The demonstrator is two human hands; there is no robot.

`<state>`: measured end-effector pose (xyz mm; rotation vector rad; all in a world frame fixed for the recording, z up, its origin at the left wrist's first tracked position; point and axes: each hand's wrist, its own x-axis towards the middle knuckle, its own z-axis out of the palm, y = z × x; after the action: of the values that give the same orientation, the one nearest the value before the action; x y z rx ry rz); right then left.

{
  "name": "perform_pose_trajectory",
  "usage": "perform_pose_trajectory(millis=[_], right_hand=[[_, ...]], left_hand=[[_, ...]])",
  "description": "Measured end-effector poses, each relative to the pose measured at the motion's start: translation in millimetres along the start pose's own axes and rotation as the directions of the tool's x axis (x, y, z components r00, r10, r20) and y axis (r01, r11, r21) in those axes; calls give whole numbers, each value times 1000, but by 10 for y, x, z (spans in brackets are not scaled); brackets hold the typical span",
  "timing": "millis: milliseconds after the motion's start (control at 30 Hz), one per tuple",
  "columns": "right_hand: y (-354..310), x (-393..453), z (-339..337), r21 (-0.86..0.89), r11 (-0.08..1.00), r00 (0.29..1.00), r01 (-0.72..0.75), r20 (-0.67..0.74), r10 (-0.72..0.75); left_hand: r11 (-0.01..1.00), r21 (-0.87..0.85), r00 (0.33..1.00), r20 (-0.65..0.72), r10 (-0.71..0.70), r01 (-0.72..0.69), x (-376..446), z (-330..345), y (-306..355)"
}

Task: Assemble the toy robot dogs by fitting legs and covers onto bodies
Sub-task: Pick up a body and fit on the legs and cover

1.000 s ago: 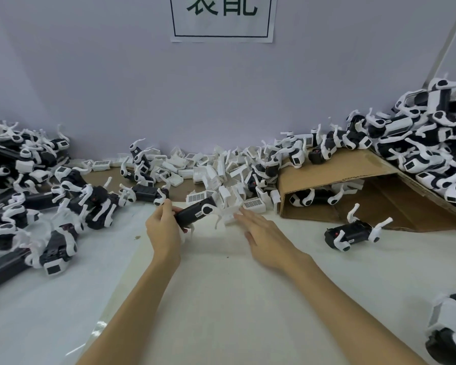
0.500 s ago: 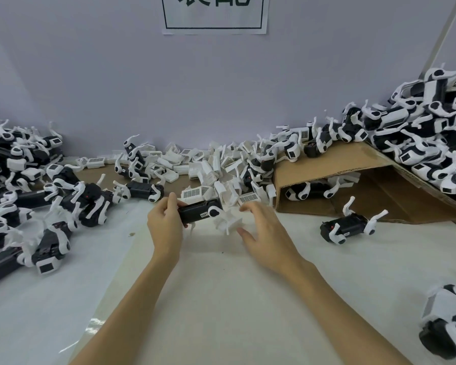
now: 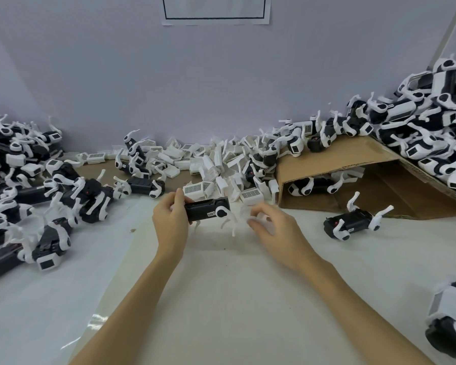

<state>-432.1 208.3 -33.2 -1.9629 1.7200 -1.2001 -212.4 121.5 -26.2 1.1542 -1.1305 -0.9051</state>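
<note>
The left hand point(image 3: 170, 222) grips the black body point(image 3: 207, 208) by its left end, while the right hand point(image 3: 270, 227) has come back from the heap with a blurred white cover point(image 3: 244, 213) pinched in its fingertips, just right of the body. A second ago it lay flat among loose parts, so fitting looks next. Beyond both hands lies the cover pile point(image 3: 221, 164), unchanged.

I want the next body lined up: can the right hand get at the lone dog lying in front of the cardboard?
Probably yes: bare table lies between the right hand and that dog, but its grip already holds a white part.
</note>
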Motion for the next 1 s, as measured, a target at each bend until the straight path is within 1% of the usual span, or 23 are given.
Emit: perform_pose_trajectory(millis=[67, 133, 167, 233, 267, 367, 433, 467, 533, 600, 700, 733, 767, 833, 867, 900, 933, 1000], right_hand=[[-1, -72, -49, 153, 988, 997, -33, -60, 42], [-20, -86, -105, 277, 954, 988, -116, -70, 141], [-37, -87, -131, 369, 916, 977, -160, -71, 200], [-66, -81, -172, 561, 797, 950, -225, -54, 306], [-75, -72, -191, 628, 736, 937, -255, -27, 347], [-74, -57, -208, 795, 522, 913, -309, 94, 397], [-64, -40, -197, 872, 366, 894, -325, 156, 421], [-58, -34, -190, 889, 314, 878, -333, 171, 447], [-33, -32, -164, 903, 265, 856, -337, 176, 486], [-36, -36, -145, 902, 270, 860, -336, 177, 478], [-94, -38, -142, 881, 341, 877, -327, 149, 456], [-116, -44, -144, 857, 403, 889, -321, 125, 441], [-133, -56, -138, 803, 505, 906, -317, 98, 411], [-160, -99, -102, 622, 736, 952, -268, 53, 302], [-176, -116, -81, 539, 809, 965, -234, 25, 262], [-193, -125, -64, 488, 847, 969, -211, -8, 246], [-210, -130, -55, 469, 860, 969, -200, -33, 244], [-231, -139, -52, 448, 874, 973, -187, -37, 226]], left_hand=[[1000, 3, 1000, 25, 16, -17, -42, 22, 10], [1000, 12, 998, 52, 23, -24, -85, 39, 27], [1000, 9, 997, 74, 14, -15, -102, 50, 43], [999, -21, 991, 131, -33, 36, -143, 73, 85], [997, -39, 985, 160, -61, 68, -170, 92, 106], [992, -58, 967, 238, -95, 112, -241, 141, 129], [993, -45, 955, 281, -92, 109, -280, 157, 140], [994, -29, 950, 297, -91, 105, -296, 161, 141], [994, 7, 941, 324, -103, 106, -319, 160, 149], [992, 31, 930, 344, -128, 125, -334, 159, 173], [988, 52, 921, 357, -154, 146, -360, 161, 207], [988, 61, 920, 360, -155, 143, -369, 165, 214], [989, 68, 919, 365, -149, 133, -381, 168, 220], [992, 63, 917, 377, -126, 110, -405, 170, 223], [993, 56, 916, 382, -120, 107, -414, 171, 224], [993, 44, 917, 383, -114, 106, -419, 173, 223], [995, 37, 919, 381, -103, 97, -423, 175, 224], [996, 86, 934, 353, -50, 21, -419, 175, 221]])
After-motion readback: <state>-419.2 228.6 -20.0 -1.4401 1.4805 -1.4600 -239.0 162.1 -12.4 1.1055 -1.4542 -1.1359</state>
